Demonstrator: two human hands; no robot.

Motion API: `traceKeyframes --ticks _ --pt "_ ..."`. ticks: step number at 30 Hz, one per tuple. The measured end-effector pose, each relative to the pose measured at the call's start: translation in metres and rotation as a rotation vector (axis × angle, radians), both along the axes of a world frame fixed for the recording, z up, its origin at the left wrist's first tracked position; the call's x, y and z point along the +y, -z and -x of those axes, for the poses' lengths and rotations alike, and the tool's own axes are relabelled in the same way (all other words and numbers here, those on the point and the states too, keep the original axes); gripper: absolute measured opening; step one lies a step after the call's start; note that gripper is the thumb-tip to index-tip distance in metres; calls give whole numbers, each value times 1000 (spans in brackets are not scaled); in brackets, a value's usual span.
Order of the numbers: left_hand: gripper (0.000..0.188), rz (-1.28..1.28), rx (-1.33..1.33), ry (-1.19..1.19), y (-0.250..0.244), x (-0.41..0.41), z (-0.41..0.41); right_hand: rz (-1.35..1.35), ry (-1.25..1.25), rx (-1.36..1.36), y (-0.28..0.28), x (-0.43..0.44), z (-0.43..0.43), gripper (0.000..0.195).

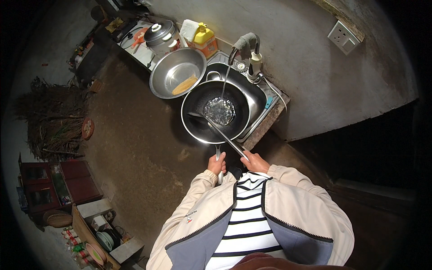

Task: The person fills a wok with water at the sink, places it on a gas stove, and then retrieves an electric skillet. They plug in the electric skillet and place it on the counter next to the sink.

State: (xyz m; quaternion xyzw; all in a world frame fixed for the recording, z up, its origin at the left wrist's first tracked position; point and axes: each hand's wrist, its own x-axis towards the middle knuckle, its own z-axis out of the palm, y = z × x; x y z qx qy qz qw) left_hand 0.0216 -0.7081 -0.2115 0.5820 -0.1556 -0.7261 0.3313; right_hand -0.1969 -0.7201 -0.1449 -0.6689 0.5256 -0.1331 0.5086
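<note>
My left hand is closed around the handle of a dark wok, which sits over the front of a steel sink. In my right hand is the metal handle of a cooking spatula; its blade rests inside the wok at the left. From the faucet, wrapped with a grey cloth, a thin stream of water falls into the wok. Bubbling water has pooled on the wok's bottom. Left of the wok, a steel basin holds a yellowish loofah-like scrubber.
Behind the basin are a lidded steel pot and a yellow-capped jug with a white cloth. A turquoise-handled tool lies on the sink's right rim. A wall socket is at upper right; brushwood is piled far left.
</note>
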Motion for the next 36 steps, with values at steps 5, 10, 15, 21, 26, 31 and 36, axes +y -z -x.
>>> traceKeyframes --ticks 5,10,15,21,26,31,36 --pt "30 -5 8 2 1 0 -1 15 -8 20 2 0 -1 33" --pt "30 1 8 0 3 1 -1 0 -26 53 1 0 -1 33" --pt "29 -16 -13 2 4 1 -1 13 -25 44 5 0 -1 33" --pt "29 -20 -5 4 3 1 -1 18 -19 37 2 0 -2 32" --pt "29 -18 3 -3 6 1 -2 33 -29 45 0 0 -3 31" --pt "29 -14 26 -10 8 2 -3 29 -21 46 3 0 -3 30" --pt "30 -16 11 -9 4 1 -1 34 -30 45 0 0 -3 30"
